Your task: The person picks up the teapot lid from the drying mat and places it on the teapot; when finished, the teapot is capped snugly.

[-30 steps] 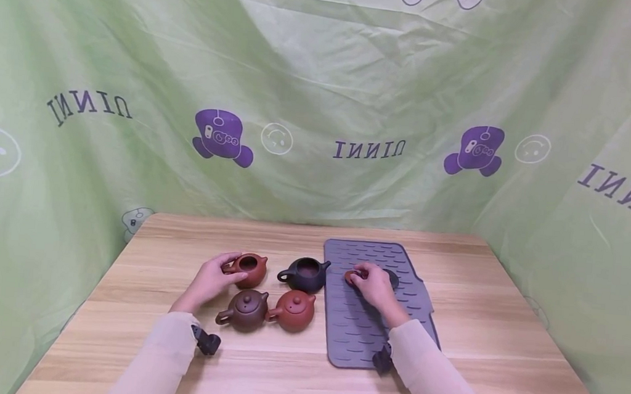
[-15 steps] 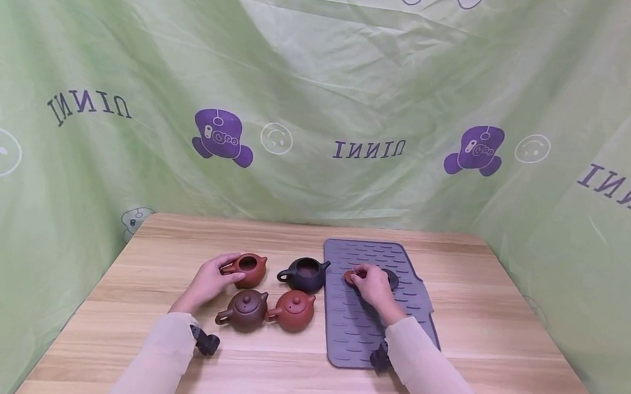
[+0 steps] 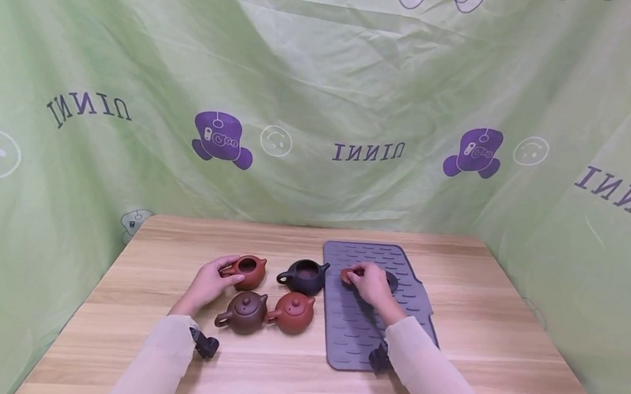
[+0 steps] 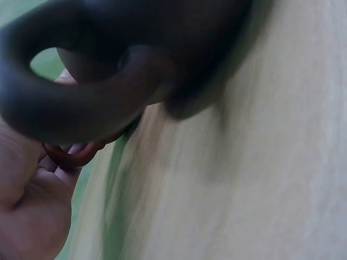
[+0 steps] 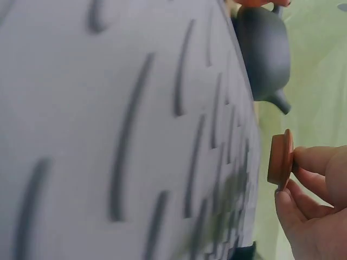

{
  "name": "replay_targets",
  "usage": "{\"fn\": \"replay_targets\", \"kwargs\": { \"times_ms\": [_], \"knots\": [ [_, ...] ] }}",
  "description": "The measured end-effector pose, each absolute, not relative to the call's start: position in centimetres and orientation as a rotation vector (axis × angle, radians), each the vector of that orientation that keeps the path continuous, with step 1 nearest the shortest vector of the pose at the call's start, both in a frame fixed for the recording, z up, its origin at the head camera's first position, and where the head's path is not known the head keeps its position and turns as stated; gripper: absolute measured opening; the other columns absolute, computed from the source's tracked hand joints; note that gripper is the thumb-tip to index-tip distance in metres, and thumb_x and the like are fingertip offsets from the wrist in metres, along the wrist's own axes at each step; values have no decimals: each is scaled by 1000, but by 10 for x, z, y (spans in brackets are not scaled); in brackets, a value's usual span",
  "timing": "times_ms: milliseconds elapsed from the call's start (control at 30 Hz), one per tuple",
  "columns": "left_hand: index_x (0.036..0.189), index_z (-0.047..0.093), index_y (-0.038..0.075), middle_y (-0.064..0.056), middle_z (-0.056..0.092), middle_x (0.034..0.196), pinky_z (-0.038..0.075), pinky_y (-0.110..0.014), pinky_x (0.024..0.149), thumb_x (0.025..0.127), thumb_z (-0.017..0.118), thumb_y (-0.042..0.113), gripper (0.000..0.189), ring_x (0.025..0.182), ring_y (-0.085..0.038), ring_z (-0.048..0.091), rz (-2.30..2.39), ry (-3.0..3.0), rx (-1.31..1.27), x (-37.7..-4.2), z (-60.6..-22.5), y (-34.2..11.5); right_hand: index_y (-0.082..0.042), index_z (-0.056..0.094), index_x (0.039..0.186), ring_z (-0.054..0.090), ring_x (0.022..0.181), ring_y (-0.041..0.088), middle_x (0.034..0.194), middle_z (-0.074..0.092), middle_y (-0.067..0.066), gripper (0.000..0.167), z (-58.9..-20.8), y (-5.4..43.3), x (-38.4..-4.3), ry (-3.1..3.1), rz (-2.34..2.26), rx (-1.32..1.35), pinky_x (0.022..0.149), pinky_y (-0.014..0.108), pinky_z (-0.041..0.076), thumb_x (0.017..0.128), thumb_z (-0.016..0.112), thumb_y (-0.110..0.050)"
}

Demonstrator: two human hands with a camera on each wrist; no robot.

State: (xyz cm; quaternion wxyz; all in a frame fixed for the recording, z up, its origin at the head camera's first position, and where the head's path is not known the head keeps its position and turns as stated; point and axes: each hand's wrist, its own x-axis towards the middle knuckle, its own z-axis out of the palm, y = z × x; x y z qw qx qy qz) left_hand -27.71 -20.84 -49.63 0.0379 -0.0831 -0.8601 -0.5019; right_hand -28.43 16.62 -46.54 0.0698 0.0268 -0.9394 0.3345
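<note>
My left hand (image 3: pixel 210 283) grips an orange-red teapot (image 3: pixel 254 274) at its handle side; this teapot stands uncovered at the back left. Its reddish handle (image 4: pixel 76 158) shows among the fingers in the left wrist view. Between thumb and fingertips, my right hand (image 3: pixel 374 287) pinches an orange-red teapot lid (image 5: pixel 278 160), held edge-on in the right wrist view, just over the grey mat (image 3: pixel 351 342). Beside the mat's left edge stands a black teapot (image 3: pixel 313 283), also uncovered. A dark lid (image 3: pixel 393 282) lies on the mat, partly hidden behind the right hand.
A brown teapot (image 3: pixel 244 320) and a red teapot (image 3: pixel 297 324), both with lids on, stand close together in front. The brown one's handle (image 4: pixel 81 116) looms large in the left wrist view. Green cloth (image 3: pixel 316 185) hangs behind the wooden table (image 3: pixel 256 384).
My right hand has shifted slightly left with the orange-red lid. The left hand stays on its teapot, and the other teapots have not moved.
</note>
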Motion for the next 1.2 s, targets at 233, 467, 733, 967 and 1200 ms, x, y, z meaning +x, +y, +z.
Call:
{"fn": "replay_targets", "kwargs": {
  "times_ms": [233,467,733,967,1200],
  "knots": [
    [132,55,-5,-24,58,127,44,-46,97,84,76,8,54,114,-36,57,-1574,-2620,-255,-276,-497,-208,-6,73,97,63,93,25,96,70,8,11,-449,153,-284,-2830,1056,89,82,42,50,89,72,-14],
    [133,54,-5,-23,59,127,48,-39,92,85,76,10,55,113,-35,58,-1571,-2633,-235,-276,-497,-209,-5,73,97,63,86,23,91,69,6,13,-434,135,-289,-2805,1055,180,78,39,51,88,74,-13],
    [132,54,-7,-24,60,125,49,-34,90,85,76,10,55,112,-35,59,-1583,-2622,-244,-274,-495,-207,-5,74,96,64,88,23,92,69,6,12,-423,110,-294,-2769,1040,291,80,37,52,87,74,-13],
    [133,54,-5,-23,59,127,47,-37,93,84,76,9,55,113,-34,58,-1609,-2618,-242,-275,-495,-207,-7,74,94,64,88,22,89,70,4,10,-418,91,-297,-2779,1027,359,80,37,51,88,73,-14],
    [132,55,-4,-23,60,125,51,-25,67,84,77,10,55,104,-31,60,-1648,-2607,-205,-275,-496,-208,-6,74,95,64,90,21,90,70,4,11,-415,71,-300,-2803,1030,419,83,34,50,89,72,-15]
  ]
}}
